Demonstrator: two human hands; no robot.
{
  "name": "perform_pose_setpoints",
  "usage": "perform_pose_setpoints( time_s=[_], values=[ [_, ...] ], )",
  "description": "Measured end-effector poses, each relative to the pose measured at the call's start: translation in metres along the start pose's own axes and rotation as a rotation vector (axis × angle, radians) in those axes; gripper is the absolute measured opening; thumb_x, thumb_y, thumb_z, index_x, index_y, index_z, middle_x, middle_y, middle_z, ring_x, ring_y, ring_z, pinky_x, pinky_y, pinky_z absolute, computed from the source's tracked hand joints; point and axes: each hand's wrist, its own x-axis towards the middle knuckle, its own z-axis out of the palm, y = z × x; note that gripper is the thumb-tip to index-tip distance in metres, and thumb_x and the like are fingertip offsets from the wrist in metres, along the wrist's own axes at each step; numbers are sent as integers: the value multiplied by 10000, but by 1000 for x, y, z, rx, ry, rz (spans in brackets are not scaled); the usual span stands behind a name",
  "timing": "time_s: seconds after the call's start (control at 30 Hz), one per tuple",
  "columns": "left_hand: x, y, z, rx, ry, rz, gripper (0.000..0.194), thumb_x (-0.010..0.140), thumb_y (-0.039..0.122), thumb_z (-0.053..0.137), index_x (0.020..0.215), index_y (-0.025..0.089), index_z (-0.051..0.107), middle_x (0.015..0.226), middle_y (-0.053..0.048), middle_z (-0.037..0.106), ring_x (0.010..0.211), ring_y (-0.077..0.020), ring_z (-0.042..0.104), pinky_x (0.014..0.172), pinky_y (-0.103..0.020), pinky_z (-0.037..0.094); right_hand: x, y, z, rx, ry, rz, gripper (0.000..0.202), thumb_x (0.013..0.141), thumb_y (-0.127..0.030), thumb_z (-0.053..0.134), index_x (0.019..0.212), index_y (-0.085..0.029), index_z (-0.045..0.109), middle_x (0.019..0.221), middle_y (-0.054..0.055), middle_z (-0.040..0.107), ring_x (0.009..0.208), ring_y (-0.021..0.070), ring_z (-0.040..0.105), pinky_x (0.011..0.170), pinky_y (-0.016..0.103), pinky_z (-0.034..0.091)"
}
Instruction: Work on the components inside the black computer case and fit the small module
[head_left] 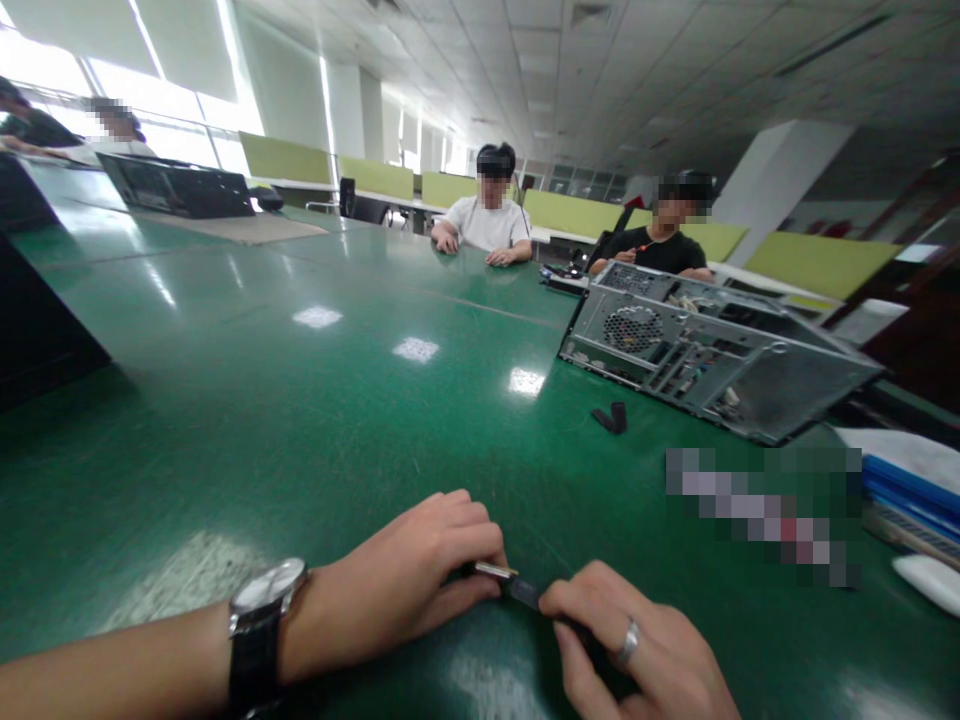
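Observation:
A slim object (pixel 523 591) with a black section and a narrow silver-gold section spans the gap between my two hands, low over the green table (pixel 315 440). My left hand (pixel 427 560), with a watch on its wrist, pinches the metallic end between thumb and fingers. At the black end, my right hand (pixel 637 640) is closed with thumb and forefinger; a ring is on one finger. Both ends of the object are hidden by my fingers, and its exact kind cannot be made out. Beyond my hands lie small black pieces (pixel 610 417).
An opened metal computer case (pixel 720 350) lies on its side at the right. Near the right edge are a blue item (pixel 911 505) and a white rounded object (pixel 930 582). Dark cases stand at left (pixel 45 320). Two people sit across the table, others far left.

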Motion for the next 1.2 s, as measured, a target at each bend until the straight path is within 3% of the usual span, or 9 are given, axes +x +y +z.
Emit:
perform_pose_setpoints(
  time_s=[0.2,0.4,0.7,1.2],
  values=[
    [0,1,0,10,6,5,45,985,177,575,942,186,585,958,-17,610,909,-173,514,795,-287,394,0,-2,0,-3,33,4,263,900,-47,518,1082,-201,629,755,14,610,619,124,623,541,212,498],
    [1,-1,1,3,5,16,52,986,173,568,939,181,591,947,-21,621,910,-177,522,798,-289,401,3,-5,-1,21,-11,3,274,903,-29,512,1087,-194,631,779,26,602,628,123,610,544,214,496],
    [-2,-4,5,-103,73,-70,51,960,177,623,915,187,602,903,-2,635,854,-151,571,779,-269,430,1,-4,0,-10,7,2,261,918,-70,503,1108,-189,636,794,31,626,640,134,629,549,224,513],
    [-1,-4,5,-285,59,-154,80,947,259,659,926,184,641,910,-4,678,848,-150,601,772,-271,452,2,-6,2,-10,-106,-1,207,966,-87,457,1095,-204,571,813,28,593,629,140,620,521,232,486]
  ],
)
